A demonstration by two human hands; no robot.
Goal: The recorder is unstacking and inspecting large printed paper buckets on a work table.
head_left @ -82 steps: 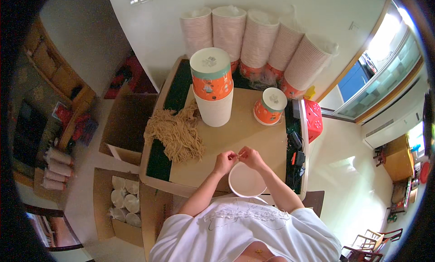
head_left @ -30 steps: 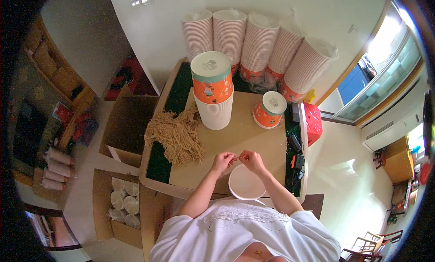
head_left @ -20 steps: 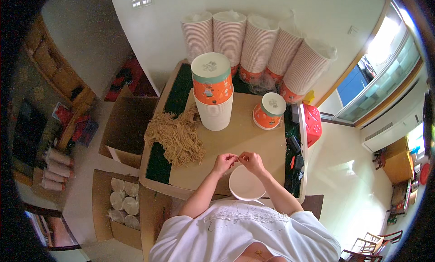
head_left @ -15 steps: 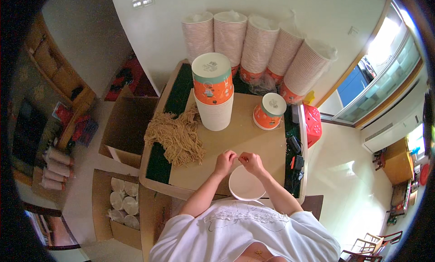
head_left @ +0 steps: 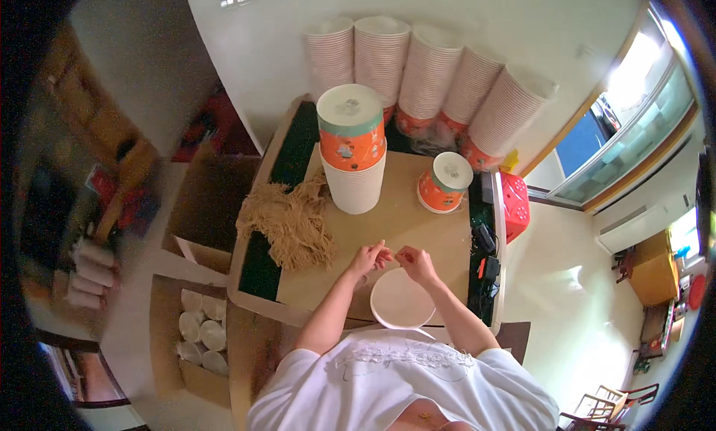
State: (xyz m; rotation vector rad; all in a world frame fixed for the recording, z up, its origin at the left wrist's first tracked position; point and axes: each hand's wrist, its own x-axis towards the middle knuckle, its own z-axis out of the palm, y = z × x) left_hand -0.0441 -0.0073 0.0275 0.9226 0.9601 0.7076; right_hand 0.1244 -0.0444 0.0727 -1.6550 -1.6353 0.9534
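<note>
As one open white bucket (head_left: 403, 303) sits in work, many more stand by

Since the head view is my only feed, I judge everything from it. The open white bucket is at the table's near edge, mouth up, just before the person's chest. Above its far rim, the left hand (head_left: 367, 259) has its fingers loosely curled, the index reaching out; the right hand (head_left: 416, 265) has its fingertips drawn together. I cannot tell whether either pinches a strand.

This bucket looks unfinished to me. One upside-down orange bucket (head_left: 443, 186) stands apart, perhaps done, and a tall inverted stack (head_left: 352, 144) beside the brown cord pile (head_left: 287, 226) may be done or waiting; I cannot say. Plenty of cord remains.

Beneath lies a cardboard sheet (head_left: 406, 226) over a green tabletop (head_left: 257, 288). Black adapters (head_left: 488, 241) line its right side, near a red stool (head_left: 514, 203). Five bucket stacks (head_left: 426, 73) lean toward the white wall (head_left: 276, 51). Left, I see open cartons (head_left: 165, 334); right, a glass sliding door (head_left: 643, 144).
</note>
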